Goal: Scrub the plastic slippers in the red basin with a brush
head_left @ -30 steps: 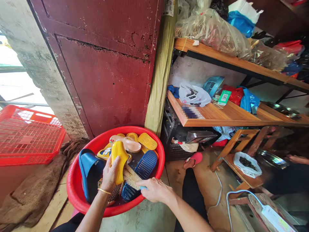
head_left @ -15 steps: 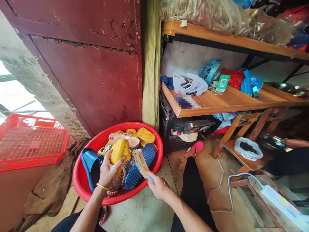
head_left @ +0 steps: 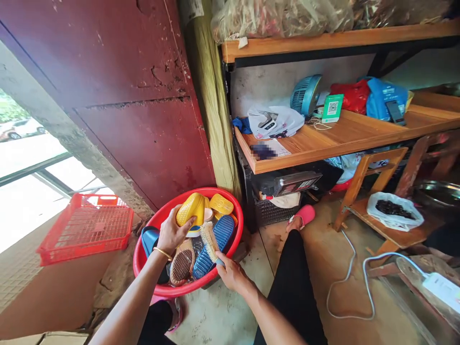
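Hands hold a yellow slipper and brush; red basin beneath.

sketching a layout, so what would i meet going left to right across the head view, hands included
Red crate, left hand with the yellow slipper it grips, brush, right hand holding it, blue fan, green sign, blue bag, white power strip.

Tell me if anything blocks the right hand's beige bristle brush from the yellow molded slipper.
Nothing visible stands between the beige bristle brush and the yellow molded slipper, though the thumb of the left hand overlaps the slipper's lower edge.
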A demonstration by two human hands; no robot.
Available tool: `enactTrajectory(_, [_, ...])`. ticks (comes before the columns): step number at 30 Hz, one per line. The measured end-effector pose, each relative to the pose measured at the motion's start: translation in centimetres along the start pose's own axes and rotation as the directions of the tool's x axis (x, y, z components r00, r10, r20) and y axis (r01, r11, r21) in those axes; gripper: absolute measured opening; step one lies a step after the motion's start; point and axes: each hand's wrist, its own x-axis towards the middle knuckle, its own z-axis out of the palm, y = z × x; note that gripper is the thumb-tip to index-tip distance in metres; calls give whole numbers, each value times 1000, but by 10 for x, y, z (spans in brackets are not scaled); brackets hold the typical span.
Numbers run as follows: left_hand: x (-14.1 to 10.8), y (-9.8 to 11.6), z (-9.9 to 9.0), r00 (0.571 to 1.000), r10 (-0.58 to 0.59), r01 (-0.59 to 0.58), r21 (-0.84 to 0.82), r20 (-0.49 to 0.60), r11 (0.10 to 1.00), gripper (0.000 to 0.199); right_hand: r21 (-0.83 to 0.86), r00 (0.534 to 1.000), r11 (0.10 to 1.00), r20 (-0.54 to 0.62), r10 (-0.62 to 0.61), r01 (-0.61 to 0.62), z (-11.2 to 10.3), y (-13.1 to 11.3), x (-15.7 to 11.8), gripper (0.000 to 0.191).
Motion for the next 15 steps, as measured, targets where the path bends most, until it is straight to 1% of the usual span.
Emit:
enactTrajectory(1, [0, -1, 1, 999, -40, 40, -85, 12, 996, 62, 9, 1000, 1000, -8, -4, 4, -1, -2, 0, 48])
enactTrajectory(2, [1, -3, 2, 993, -109, 116, -214, 42, 970, 62, 16, 1000, 1000, -15, -10, 10, -3, -4, 0, 47])
enactTrajectory(3, [0, -7, 4, 977, -194, 214, -360, 92, 908, 61, 25, 1000, 1000, -17, -16, 16, -4, -5, 1, 47])
enactTrajectory(4, [-3, -13, 6, 947, -280, 322, -494, 159, 808, 59, 38, 1000, 999, -13, -17, 18, -6, -6, 2, 47])
enactTrajectory(5, [-7, -21, 9, 907, -354, 417, -592, 227, 689, 58, 54, 1000, 998, -5, -11, 11, -7, -7, 2, 48])
enactTrajectory(6, [-12, -30, 12, 872, -403, 479, -647, 276, 593, 58, 72, 1000, 997, 6, 4, -5, -8, -7, 3, 48])
enactTrajectory(8, [-29, -49, 20, 822, -452, 543, -718, 348, 436, 62, 98, 998, 994, 35, 54, -57, -9, -7, 4, 49])
enactTrajectory(10, [-49, -69, 29, 763, -478, 582, -785, 436, 212, 59, 93, 992, 989, 61, 107, -112, -10, -6, 5, 50])
enactTrajectory(11, [-58, -77, 34, 739, -478, 590, -799, 474, 119, 57, 81, 989, 988, 71, 128, -134, -10, -7, 5, 50])
enactTrajectory(12, [-65, -84, 38, 722, -472, 594, -803, 506, 47, 55, 66, 986, 986, 77, 149, -154, -10, -7, 6, 50])
enactTrajectory(13, [-71, -90, 41, 714, -462, 598, -801, 526, 11, 54, 52, 982, 984, 80, 169, -173, -10, -8, 7, 50])
enactTrajectory(15, [-79, -97, 46, 709, -441, 611, -792, 550, -6, 53, 22, 977, 979, 66, 201, -202, -9, -12, 8, 49])
